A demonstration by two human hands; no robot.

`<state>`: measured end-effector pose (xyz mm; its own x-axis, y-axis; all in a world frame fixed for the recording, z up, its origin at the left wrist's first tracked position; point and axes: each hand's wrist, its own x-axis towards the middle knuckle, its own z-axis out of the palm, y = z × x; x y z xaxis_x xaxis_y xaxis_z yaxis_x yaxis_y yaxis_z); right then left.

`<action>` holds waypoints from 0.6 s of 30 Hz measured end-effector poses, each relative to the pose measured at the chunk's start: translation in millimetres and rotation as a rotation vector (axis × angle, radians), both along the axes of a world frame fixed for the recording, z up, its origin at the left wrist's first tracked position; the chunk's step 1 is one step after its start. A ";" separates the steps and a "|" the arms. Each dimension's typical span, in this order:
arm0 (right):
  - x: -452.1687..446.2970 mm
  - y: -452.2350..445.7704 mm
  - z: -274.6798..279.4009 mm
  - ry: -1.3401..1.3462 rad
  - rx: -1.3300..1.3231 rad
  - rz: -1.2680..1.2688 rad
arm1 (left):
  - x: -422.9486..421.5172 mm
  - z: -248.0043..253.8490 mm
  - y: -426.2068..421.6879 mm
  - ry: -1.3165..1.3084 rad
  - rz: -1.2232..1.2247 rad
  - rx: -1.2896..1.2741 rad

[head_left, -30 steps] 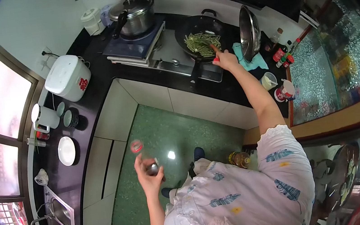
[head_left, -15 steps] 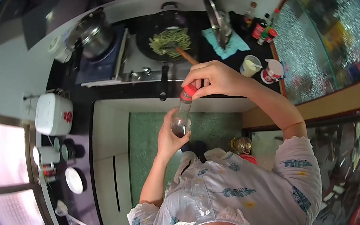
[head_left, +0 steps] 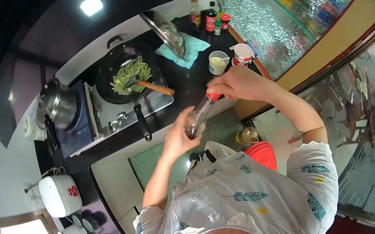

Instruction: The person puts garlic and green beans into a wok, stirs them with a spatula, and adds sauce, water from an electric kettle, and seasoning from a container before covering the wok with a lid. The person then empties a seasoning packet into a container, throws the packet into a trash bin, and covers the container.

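My left hand (head_left: 182,135) is wrapped round the lower part of a clear glass bottle (head_left: 201,113) with dark contents at its base. The fingers of my right hand (head_left: 233,85) close on the bottle's red cap (head_left: 213,96), which sits at its neck. The bottle leans up to the right in front of my body. Beyond my hands, a black wok (head_left: 105,75) on the stove holds cut green beans (head_left: 136,71). A spatula with a wooden handle (head_left: 157,87) rests in it, untouched.
A metal lid (head_left: 168,34) stands on a teal cloth (head_left: 194,45). Right of it are a white tub (head_left: 218,63), a red-and-white container (head_left: 241,54) and sauce bottles (head_left: 211,19). A pressure cooker (head_left: 59,105) is at left; a red lid (head_left: 262,155) lies low by an oil bottle (head_left: 248,135).
My right hand has let go of the spatula and taken hold of the red cap on the bottle in my left hand. The view has turned toward the right side of the counter.
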<state>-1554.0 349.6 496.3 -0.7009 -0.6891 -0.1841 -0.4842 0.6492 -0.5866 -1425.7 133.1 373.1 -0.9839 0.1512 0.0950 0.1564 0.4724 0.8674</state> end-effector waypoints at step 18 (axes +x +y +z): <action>-200.4 106.9 13.0 0.047 -0.324 -0.253 | -234.9 25.1 104.0 0.119 0.004 -0.097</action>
